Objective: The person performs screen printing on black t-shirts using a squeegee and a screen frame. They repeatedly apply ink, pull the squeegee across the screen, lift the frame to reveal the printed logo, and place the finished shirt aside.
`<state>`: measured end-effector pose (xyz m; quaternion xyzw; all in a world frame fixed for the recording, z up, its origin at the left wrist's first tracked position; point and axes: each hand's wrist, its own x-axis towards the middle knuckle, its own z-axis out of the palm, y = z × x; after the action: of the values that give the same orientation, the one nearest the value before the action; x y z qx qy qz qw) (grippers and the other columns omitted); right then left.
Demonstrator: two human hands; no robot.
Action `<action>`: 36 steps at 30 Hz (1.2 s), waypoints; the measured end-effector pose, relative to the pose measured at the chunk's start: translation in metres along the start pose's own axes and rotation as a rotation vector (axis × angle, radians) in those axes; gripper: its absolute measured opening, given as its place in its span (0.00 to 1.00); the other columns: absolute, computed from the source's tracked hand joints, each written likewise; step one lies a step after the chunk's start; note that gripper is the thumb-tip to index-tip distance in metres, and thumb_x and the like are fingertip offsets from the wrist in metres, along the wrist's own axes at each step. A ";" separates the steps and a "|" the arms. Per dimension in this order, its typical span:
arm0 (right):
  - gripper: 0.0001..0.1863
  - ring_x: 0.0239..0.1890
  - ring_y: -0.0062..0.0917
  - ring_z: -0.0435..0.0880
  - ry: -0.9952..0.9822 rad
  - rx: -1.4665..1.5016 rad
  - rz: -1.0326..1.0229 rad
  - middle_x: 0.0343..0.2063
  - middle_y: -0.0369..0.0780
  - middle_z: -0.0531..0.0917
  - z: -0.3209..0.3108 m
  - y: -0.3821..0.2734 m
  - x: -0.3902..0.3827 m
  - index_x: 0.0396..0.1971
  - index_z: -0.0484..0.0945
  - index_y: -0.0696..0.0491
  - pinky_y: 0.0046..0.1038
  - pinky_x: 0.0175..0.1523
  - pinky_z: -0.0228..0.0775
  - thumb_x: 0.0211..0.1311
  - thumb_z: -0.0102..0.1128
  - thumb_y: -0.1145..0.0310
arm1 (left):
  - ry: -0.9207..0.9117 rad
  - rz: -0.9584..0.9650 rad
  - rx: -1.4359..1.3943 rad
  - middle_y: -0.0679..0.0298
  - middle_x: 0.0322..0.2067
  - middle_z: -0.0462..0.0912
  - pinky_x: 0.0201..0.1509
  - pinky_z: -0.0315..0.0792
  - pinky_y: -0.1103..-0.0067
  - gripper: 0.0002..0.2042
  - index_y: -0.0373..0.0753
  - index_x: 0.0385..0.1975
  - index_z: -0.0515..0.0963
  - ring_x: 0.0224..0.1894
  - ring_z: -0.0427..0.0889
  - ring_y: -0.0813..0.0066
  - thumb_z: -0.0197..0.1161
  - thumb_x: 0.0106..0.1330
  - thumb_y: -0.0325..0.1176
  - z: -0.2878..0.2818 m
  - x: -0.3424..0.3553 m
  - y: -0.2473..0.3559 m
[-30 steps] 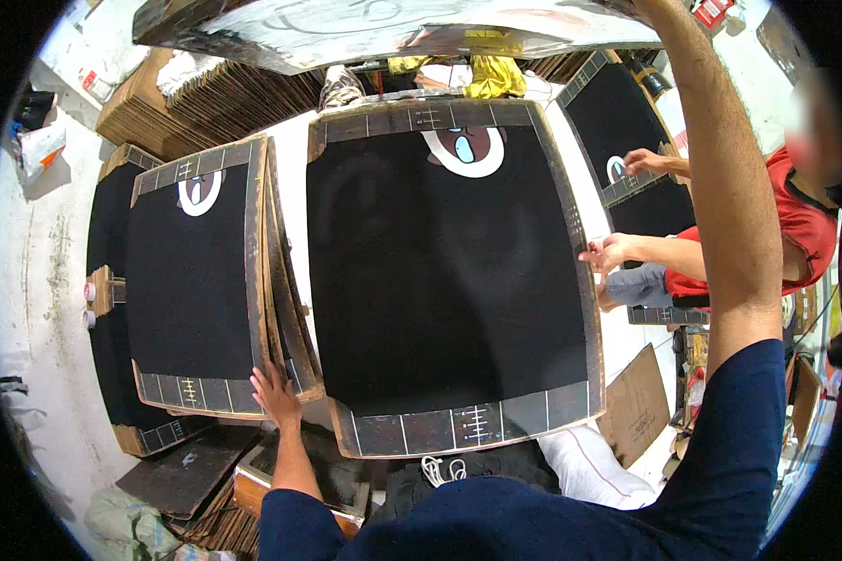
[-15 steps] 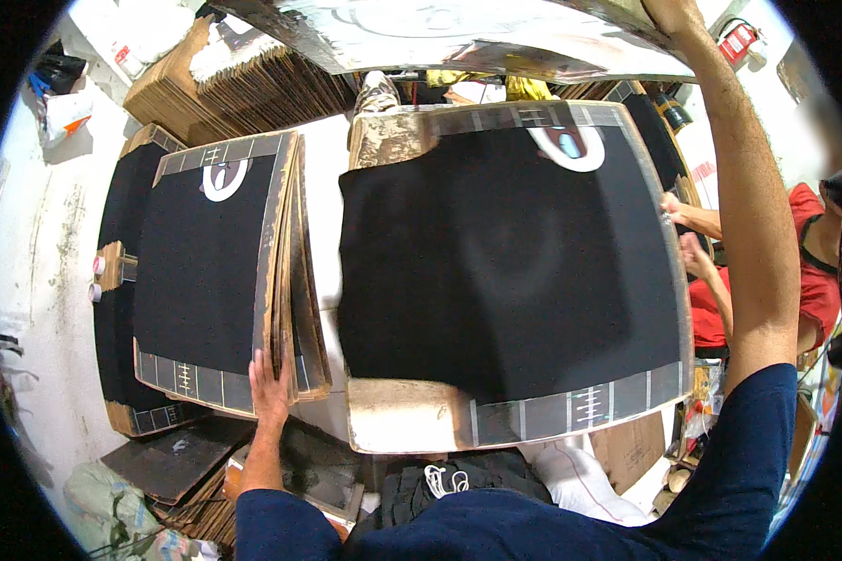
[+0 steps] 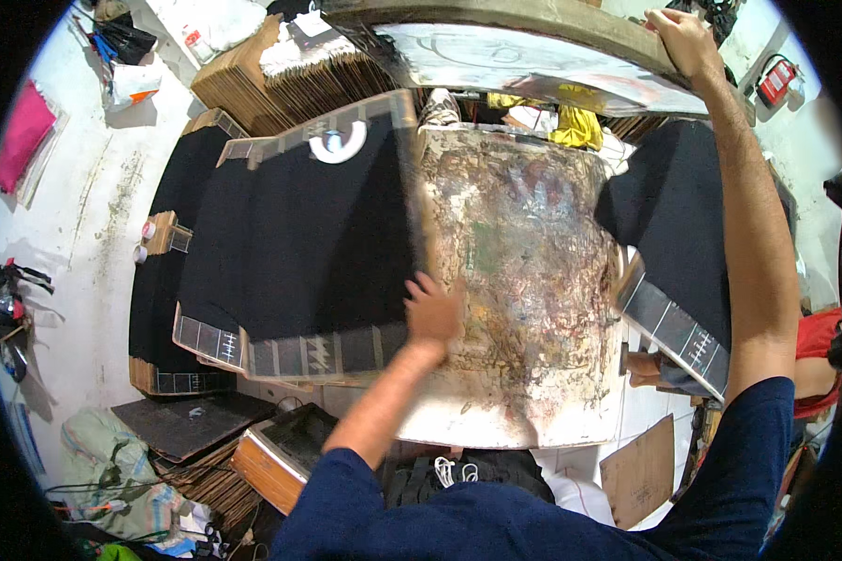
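My right hand is raised at the far right, its fingers curled over the edge of a tilted screen-printing frame with a pale, smeared sheet. My left hand, fingers spread, is at the right edge of a board with black fabric; whether it touches the edge is unclear. That fabric carries a white curved print, and ruled strips border it. The board overlaps others at the left and looks blurred. Beside it, the paint-stained tabletop lies exposed. Another board with black fabric slants in at the right.
A co-worker's hand is under the right-hand board. Upright stacks of brown boards stand at the back left. Dark boards and a wood-sided box sit low on the left. A fire extinguisher hangs at the far right.
The fabric board that covered the middle tabletop now appears farther left, over the stack. My left hand has moved right. At the right, another fabric board has come into view over the table's edge.
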<state>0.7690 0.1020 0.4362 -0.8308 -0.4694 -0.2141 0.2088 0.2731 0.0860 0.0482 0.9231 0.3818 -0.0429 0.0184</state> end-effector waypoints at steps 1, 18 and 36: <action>0.31 0.50 0.35 0.90 0.000 0.001 0.020 0.46 0.43 0.92 0.004 0.007 0.003 0.50 0.90 0.49 0.38 0.59 0.76 0.72 0.53 0.38 | -0.044 0.038 0.067 0.21 0.68 0.66 0.58 0.82 0.52 0.34 0.56 0.76 0.69 0.66 0.73 0.21 0.67 0.68 0.42 -0.009 -0.018 0.043; 0.26 0.55 0.47 0.87 0.008 -0.039 0.138 0.51 0.50 0.89 -0.040 -0.077 -0.041 0.48 0.90 0.50 0.43 0.62 0.78 0.69 0.55 0.45 | 0.320 -1.028 -0.556 0.38 0.63 0.77 0.70 0.68 0.58 0.37 0.29 0.62 0.75 0.66 0.76 0.40 0.67 0.70 0.60 0.084 -0.250 -0.206; 0.27 0.61 0.47 0.85 -0.056 0.036 0.225 0.58 0.49 0.87 -0.049 -0.083 -0.049 0.54 0.88 0.46 0.46 0.67 0.73 0.68 0.51 0.47 | 0.083 -0.771 -0.666 0.39 0.51 0.86 0.63 0.75 0.56 0.49 0.27 0.58 0.77 0.57 0.85 0.40 0.80 0.50 0.68 0.076 -0.157 -0.095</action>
<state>0.6663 0.0805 0.4611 -0.8800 -0.3827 -0.1575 0.2329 0.0900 0.0376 -0.0128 0.6600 0.6879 0.1140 0.2795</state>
